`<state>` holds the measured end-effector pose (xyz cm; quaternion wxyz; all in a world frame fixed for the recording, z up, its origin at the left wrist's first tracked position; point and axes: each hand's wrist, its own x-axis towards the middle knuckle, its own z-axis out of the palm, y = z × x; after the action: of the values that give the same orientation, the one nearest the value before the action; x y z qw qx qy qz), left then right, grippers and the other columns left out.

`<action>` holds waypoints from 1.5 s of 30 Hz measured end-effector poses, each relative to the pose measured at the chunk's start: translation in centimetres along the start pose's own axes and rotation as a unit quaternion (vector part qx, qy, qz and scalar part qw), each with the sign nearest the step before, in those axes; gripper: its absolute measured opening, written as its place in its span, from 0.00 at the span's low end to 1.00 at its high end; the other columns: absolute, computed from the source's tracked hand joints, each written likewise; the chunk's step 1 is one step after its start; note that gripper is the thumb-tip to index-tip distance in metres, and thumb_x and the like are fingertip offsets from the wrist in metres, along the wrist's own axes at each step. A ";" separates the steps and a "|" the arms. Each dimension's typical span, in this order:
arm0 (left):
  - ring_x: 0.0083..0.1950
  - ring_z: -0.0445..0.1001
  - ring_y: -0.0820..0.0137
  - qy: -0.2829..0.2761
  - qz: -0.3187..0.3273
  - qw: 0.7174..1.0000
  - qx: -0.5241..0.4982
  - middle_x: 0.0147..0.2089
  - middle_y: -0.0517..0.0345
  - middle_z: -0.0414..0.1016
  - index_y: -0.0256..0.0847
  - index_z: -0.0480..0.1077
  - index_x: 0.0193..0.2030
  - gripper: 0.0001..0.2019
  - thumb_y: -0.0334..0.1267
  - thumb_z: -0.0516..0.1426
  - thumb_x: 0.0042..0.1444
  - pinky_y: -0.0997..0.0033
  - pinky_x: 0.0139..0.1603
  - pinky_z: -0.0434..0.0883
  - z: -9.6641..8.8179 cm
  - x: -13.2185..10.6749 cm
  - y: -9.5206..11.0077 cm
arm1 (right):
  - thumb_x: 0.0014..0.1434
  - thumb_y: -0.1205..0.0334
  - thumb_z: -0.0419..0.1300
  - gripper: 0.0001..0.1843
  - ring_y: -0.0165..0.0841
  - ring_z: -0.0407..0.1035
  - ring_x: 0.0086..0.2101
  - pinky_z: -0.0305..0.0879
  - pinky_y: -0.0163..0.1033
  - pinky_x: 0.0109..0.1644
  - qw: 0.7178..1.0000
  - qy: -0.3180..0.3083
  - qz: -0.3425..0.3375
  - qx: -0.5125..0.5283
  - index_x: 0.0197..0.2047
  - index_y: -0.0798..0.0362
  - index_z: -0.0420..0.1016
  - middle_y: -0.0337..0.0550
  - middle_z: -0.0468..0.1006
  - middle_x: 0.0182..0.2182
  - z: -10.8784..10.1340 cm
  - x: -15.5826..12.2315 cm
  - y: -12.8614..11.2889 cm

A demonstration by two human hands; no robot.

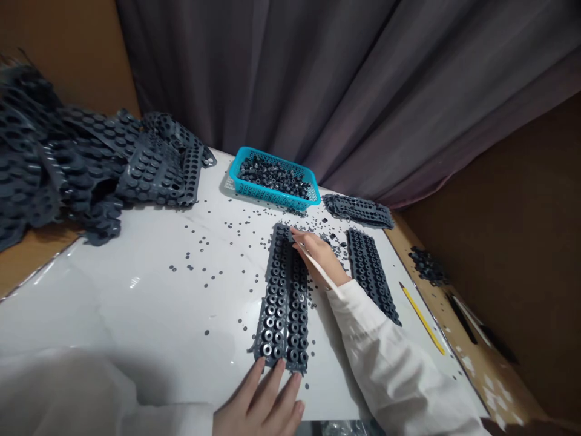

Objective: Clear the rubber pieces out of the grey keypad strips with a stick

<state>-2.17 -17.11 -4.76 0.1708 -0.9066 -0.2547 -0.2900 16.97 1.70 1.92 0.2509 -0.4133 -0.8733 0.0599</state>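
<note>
A long dark grey rubber strip (284, 297) studded with ring-shaped parts lies lengthwise on the white table (136, 303). My left hand (263, 402) lies flat with its fingers stretched out, their tips pressing the strip's near end. My right hand (320, 257), in a white sleeve, rests at the strip's far right edge. Its fingers are closed around a thin light-coloured stick-like tool (313, 260) that lies against the strip.
A second rubber strip (372, 272) lies to the right, another (358, 209) behind it. A turquoise basket (272, 181) of small dark rings stands at the back. A large heap of rubber sheets (82, 163) fills the left. Small dark discs scatter the table. A yellow pencil (422, 318) lies right.
</note>
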 end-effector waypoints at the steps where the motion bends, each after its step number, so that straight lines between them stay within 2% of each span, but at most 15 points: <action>1: 0.50 0.68 0.65 0.002 -0.002 1.000 0.004 0.54 0.63 0.69 0.50 0.68 0.48 0.11 0.46 0.52 0.61 0.55 0.56 0.59 0.1 -0.1 0.1 | 0.64 0.63 0.50 0.08 0.38 0.71 0.49 0.69 0.47 0.51 0.999 0.001 0.020 0.026 0.44 0.52 0.68 0.53 0.73 0.52 0.0 -0.1 -0.1; 5: 0.50 0.68 0.65 0.006 -0.008 1.000 0.009 0.53 0.64 0.69 0.51 0.68 0.47 0.10 0.45 0.53 0.60 0.55 0.55 0.60 0.4 -0.2 0.3 | 0.64 0.62 0.51 0.07 0.37 0.69 0.52 0.68 0.46 0.53 0.991 -0.028 0.048 0.121 0.44 0.50 0.67 0.50 0.73 0.52 0.3 -0.9 -0.8; 10: 0.50 0.68 0.64 0.008 -0.007 1.000 0.008 0.53 0.63 0.69 0.50 0.68 0.47 0.10 0.45 0.53 0.60 0.55 0.55 0.59 0.4 -0.1 0.3 | 0.64 0.61 0.52 0.07 0.37 0.68 0.53 0.66 0.47 0.55 0.986 -0.044 0.038 0.153 0.43 0.51 0.68 0.51 0.74 0.51 0.9 -1.6 -0.9; 14: 0.50 0.68 0.64 -0.002 -0.004 1.000 0.009 0.54 0.62 0.69 0.51 0.68 0.48 0.11 0.47 0.52 0.60 0.53 0.56 0.59 0.4 -0.2 0.3 | 0.64 0.62 0.51 0.08 0.36 0.68 0.53 0.67 0.47 0.55 0.992 -0.051 0.003 0.116 0.44 0.51 0.69 0.50 0.74 0.51 1.2 -1.5 -0.6; 19: 0.52 0.67 0.64 -0.004 -0.007 1.000 0.000 0.53 0.64 0.69 0.52 0.68 0.48 0.11 0.47 0.52 0.61 0.54 0.56 0.57 0.3 -0.4 0.4 | 0.64 0.63 0.50 0.09 0.38 0.70 0.50 0.68 0.48 0.53 0.995 -0.077 -0.067 -0.012 0.43 0.51 0.71 0.49 0.73 0.53 0.9 -0.4 0.6; 23: 0.51 0.67 0.64 0.008 -0.005 1.000 0.003 0.52 0.63 0.69 0.52 0.69 0.47 0.11 0.47 0.52 0.61 0.53 0.57 0.56 0.3 -0.4 0.2 | 0.65 0.63 0.49 0.10 0.40 0.71 0.49 0.68 0.49 0.52 0.999 -0.018 -0.025 -0.032 0.43 0.53 0.70 0.55 0.72 0.53 0.4 0.6 1.4; 25: 0.51 0.67 0.63 0.017 -0.005 1.000 0.006 0.52 0.63 0.69 0.52 0.69 0.47 0.11 0.46 0.53 0.60 0.51 0.58 0.55 0.5 -0.4 0.1 | 0.64 0.63 0.49 0.09 0.39 0.71 0.49 0.69 0.47 0.51 1.000 -0.002 0.001 -0.008 0.43 0.53 0.69 0.54 0.73 0.52 0.4 0.6 1.3; 30: 0.51 0.67 0.64 0.020 0.004 1.000 0.011 0.53 0.62 0.69 0.51 0.69 0.47 0.10 0.46 0.54 0.60 0.49 0.61 0.53 0.8 -0.4 0.1 | 0.64 0.61 0.50 0.08 0.36 0.68 0.53 0.66 0.47 0.55 0.992 -0.021 0.031 0.118 0.45 0.51 0.68 0.50 0.73 0.52 1.0 -0.3 0.3; 34: 0.51 0.68 0.64 0.017 0.005 1.000 0.016 0.53 0.62 0.69 0.51 0.69 0.47 0.10 0.46 0.54 0.60 0.49 0.61 0.53 0.8 -0.5 0.1 | 0.64 0.60 0.51 0.08 0.36 0.66 0.55 0.64 0.48 0.57 0.987 -0.045 0.031 0.153 0.44 0.50 0.68 0.50 0.73 0.52 1.3 -0.8 0.3; 40: 0.52 0.68 0.64 0.008 0.011 1.000 0.022 0.56 0.61 0.67 0.51 0.68 0.49 0.11 0.46 0.53 0.60 0.51 0.59 0.56 0.8 -0.7 0.3 | 0.63 0.61 0.51 0.08 0.36 0.69 0.52 0.66 0.47 0.55 0.994 -0.054 0.010 0.093 0.42 0.50 0.70 0.48 0.75 0.50 1.8 -0.1 1.3; 45: 0.52 0.67 0.65 0.011 -0.001 1.000 0.005 0.54 0.63 0.69 0.51 0.69 0.48 0.11 0.46 0.52 0.61 0.51 0.61 0.54 0.7 -0.6 0.2 | 0.64 0.60 0.50 0.09 0.40 0.70 0.50 0.66 0.50 0.54 0.997 0.004 0.053 0.056 0.42 0.50 0.70 0.51 0.74 0.51 1.4 1.1 2.5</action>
<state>-2.18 -17.15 -5.67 0.1779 -0.9024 -0.2547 -0.2986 17.46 4.29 0.34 0.2741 -0.4444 -0.8443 0.1205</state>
